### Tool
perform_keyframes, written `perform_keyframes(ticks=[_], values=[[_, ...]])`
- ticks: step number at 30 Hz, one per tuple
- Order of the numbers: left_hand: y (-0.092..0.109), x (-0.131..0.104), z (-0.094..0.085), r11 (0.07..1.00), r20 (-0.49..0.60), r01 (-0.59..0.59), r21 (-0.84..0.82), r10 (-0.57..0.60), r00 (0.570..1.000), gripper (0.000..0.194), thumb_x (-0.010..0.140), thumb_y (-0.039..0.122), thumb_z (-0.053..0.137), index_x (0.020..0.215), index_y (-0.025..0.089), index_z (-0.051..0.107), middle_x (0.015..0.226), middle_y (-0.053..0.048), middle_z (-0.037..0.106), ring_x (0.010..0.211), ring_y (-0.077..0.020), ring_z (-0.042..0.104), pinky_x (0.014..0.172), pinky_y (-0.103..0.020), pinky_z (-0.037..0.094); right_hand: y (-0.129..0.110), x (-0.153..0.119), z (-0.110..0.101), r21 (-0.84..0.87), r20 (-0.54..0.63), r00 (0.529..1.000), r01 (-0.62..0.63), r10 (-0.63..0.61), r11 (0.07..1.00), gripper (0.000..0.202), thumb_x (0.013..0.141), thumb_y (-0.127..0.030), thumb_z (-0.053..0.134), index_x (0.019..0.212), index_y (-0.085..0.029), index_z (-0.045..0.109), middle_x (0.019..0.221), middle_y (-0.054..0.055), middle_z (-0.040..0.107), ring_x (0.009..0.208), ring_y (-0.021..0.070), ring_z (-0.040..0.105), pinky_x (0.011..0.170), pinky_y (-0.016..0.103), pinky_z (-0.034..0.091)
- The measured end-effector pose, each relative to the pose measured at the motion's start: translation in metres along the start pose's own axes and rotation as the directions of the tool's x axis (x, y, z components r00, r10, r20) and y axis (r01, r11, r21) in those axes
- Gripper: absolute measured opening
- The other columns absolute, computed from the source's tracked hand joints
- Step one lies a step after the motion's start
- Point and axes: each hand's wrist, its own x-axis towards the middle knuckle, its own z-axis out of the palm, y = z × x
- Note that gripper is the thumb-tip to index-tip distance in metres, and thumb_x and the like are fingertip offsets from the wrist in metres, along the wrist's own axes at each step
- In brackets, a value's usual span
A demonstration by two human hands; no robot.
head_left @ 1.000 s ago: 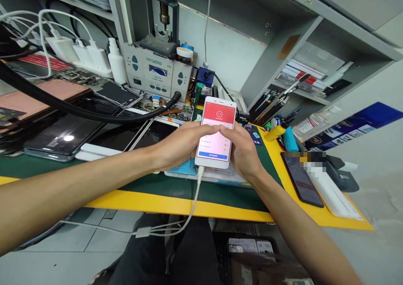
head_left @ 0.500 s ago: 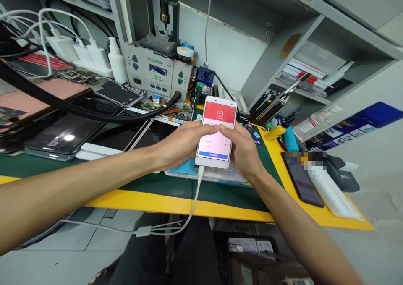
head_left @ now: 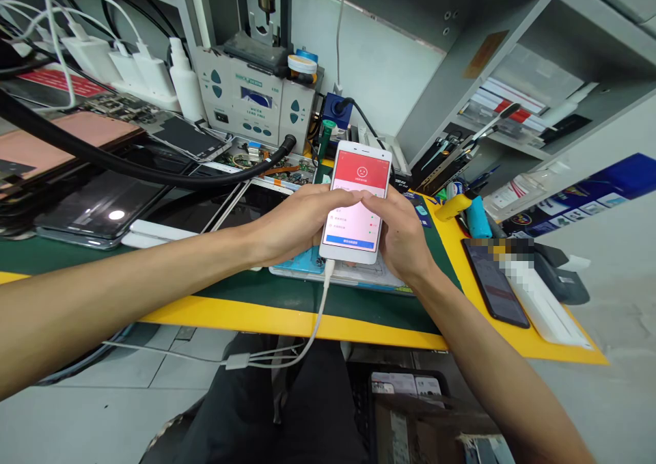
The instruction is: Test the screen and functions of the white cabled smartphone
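Observation:
A white phone is held upright between both hands, its lit screen red on top and pale below, with a blue bar near the bottom. My left hand grips its left side, thumb across the screen. On the right side my right hand is wrapped round the edge, its thumb also over the glass. The two thumb tips nearly meet at mid-screen. A white charging cable is plugged into the phone's lower end and hangs over the table edge. The fingers behind the phone are hidden.
A green mat with a yellow border covers the bench. Phones and phone parts lie at the left, under a thick black hose. Behind stands a grey soldering station. A dark phone lies at the right, and a box sits under the bench.
The whole view has shifted slightly, so the bench and phone sit a little higher in the picture. The coloured dots on the screen's list have changed. Both hands keep their hold.

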Motion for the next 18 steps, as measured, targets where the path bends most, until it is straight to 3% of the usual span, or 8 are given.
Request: perform_keyframes(ticks=[5, 18], values=[[-0.0020, 0.0005, -0.0009, 1.000, 0.033, -0.028, -0.011, 0.028, 0.999, 0.023, 0.092, 0.028, 0.062, 0.105, 0.012, 0.073, 0.104, -0.012, 0.074, 0.097, -0.0259, 0.069, 0.085, -0.036, 0.053, -0.0029, -0.0014, 0.0020, -0.067, -0.031, 0.999, -0.019, 0.017, 0.998, 0.034, 0.087, -0.038, 0.061, 0.118, -0.025, 0.063, 0.114, 0.004, 0.071, 0.110, 0.0282, 0.065, 0.088, 0.044, 0.056], [-0.0017, -0.0002, -0.0009, 1.000, 0.027, -0.026, -0.011, 0.027, 0.999, 0.021, 0.092, 0.028, 0.062, 0.101, 0.012, 0.074, 0.103, -0.011, 0.074, 0.095, -0.0245, 0.070, 0.081, -0.034, 0.054, -0.0014, -0.0008, 0.0005, -0.029, -0.012, 1.000, 0.004, -0.004, 1.000, 0.030, 0.087, -0.038, 0.062, 0.114, -0.025, 0.064, 0.114, 0.004, 0.071, 0.110, 0.0277, 0.066, 0.089, 0.044, 0.055]])
